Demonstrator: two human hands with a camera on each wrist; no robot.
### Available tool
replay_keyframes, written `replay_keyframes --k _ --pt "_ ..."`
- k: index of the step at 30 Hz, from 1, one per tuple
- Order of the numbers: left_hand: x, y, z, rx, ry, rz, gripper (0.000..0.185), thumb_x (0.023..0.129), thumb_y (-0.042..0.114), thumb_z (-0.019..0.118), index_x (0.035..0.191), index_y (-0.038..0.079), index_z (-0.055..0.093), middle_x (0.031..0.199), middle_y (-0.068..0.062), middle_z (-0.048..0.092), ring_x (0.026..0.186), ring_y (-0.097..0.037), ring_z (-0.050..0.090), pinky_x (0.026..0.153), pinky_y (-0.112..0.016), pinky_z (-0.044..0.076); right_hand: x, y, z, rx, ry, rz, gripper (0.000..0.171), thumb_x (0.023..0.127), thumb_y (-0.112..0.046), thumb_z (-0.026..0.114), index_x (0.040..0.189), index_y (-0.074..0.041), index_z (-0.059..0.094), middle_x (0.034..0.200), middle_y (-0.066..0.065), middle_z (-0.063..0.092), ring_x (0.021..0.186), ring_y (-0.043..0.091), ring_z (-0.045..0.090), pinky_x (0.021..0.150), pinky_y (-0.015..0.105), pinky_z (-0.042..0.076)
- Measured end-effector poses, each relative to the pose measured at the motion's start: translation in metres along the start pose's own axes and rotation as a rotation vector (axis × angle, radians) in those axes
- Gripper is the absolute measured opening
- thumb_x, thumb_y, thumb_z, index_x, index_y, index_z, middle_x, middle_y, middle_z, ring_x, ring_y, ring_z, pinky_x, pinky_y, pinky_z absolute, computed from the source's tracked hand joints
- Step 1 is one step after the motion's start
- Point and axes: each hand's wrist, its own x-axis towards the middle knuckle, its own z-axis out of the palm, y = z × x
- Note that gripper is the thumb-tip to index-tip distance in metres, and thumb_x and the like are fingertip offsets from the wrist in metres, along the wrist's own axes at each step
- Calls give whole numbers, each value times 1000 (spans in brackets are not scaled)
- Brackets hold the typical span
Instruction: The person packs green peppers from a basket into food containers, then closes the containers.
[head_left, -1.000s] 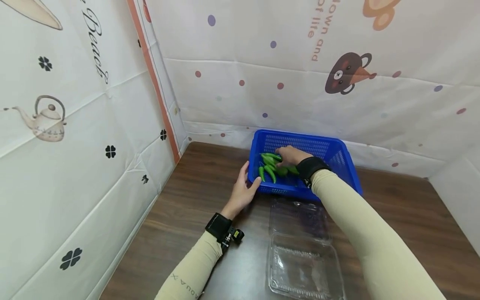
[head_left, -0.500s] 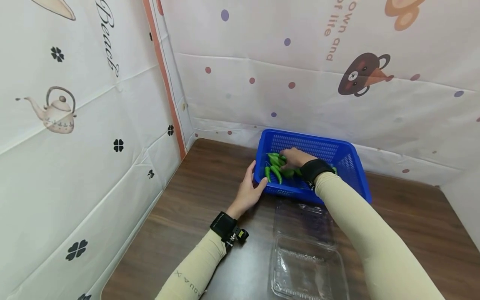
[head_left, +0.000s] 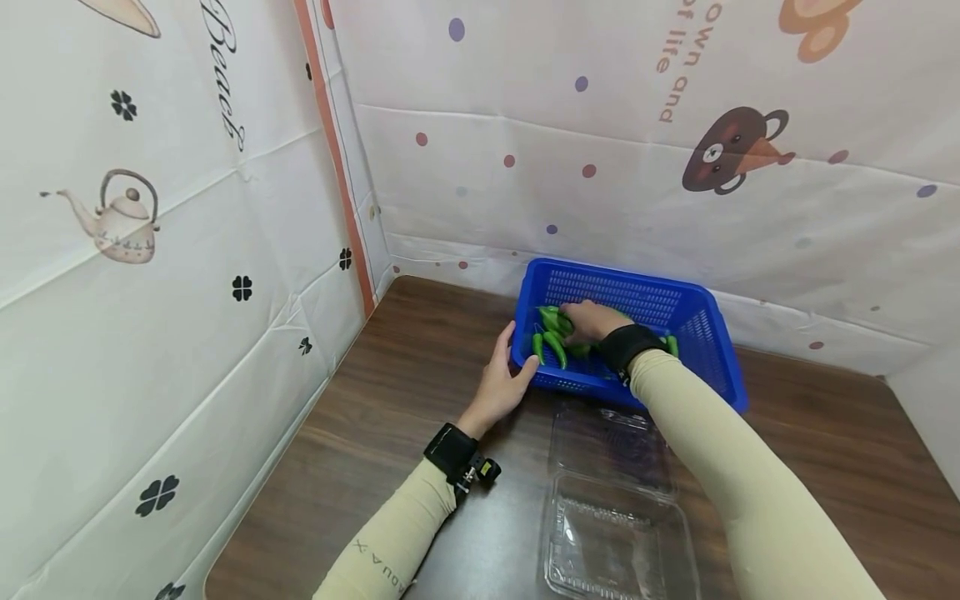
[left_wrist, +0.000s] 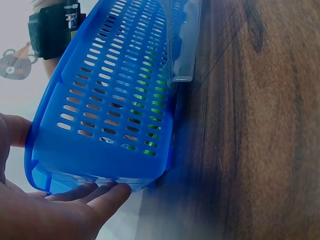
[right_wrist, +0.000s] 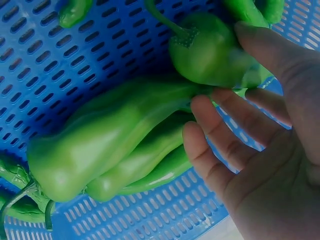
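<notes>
A blue perforated basket [head_left: 701,333] stands at the back of the table with several green peppers in it. My left hand [head_left: 501,387] grips its near left corner, thumb at the rim and fingers along the outer wall, as the left wrist view also shows. Inside, my right hand [head_left: 590,322] reaches among the peppers. In the right wrist view its thumb and fingers pinch a plump green pepper [right_wrist: 205,52] near its far end. A long green pepper [right_wrist: 100,135] lies beside the fingertips, partly over other peppers. Two slim peppers [head_left: 555,348] lie by the basket's left side.
An opened clear plastic clamshell box [head_left: 622,533] lies on the brown wooden table [head_left: 360,417] in front of the basket, its lid flap [head_left: 611,446] toward the basket. Printed white sheeting [head_left: 480,192] hangs close behind and on the left.
The head view has shifted slightly, moving the scene rightward. My right hand has moved a little among the peppers, and more green shows right of its wrist. My left hand stays on the basket corner.
</notes>
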Motion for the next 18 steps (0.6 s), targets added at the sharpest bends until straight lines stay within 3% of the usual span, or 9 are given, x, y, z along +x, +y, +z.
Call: replay_keyframes --k 8,18 --pt "-1 -1 0 -4 -3 -3 72 107 30 55 165 20 14 154 -23 47 139 -28 50 115 -48 40 -1 2 2 -11 8 -16 68 96 -24 74 152 2 45 143 31 54 131 44 53 105 58 46" --pt "0 2 0 22 7 -15 73 107 28 56 166 15 15 156 -22 44 142 -30 48 116 -49 38 -1 2 2 1 8 -17 61 98 -23 71 150 0 49 137 27 60 125 40 59 101 56 50"
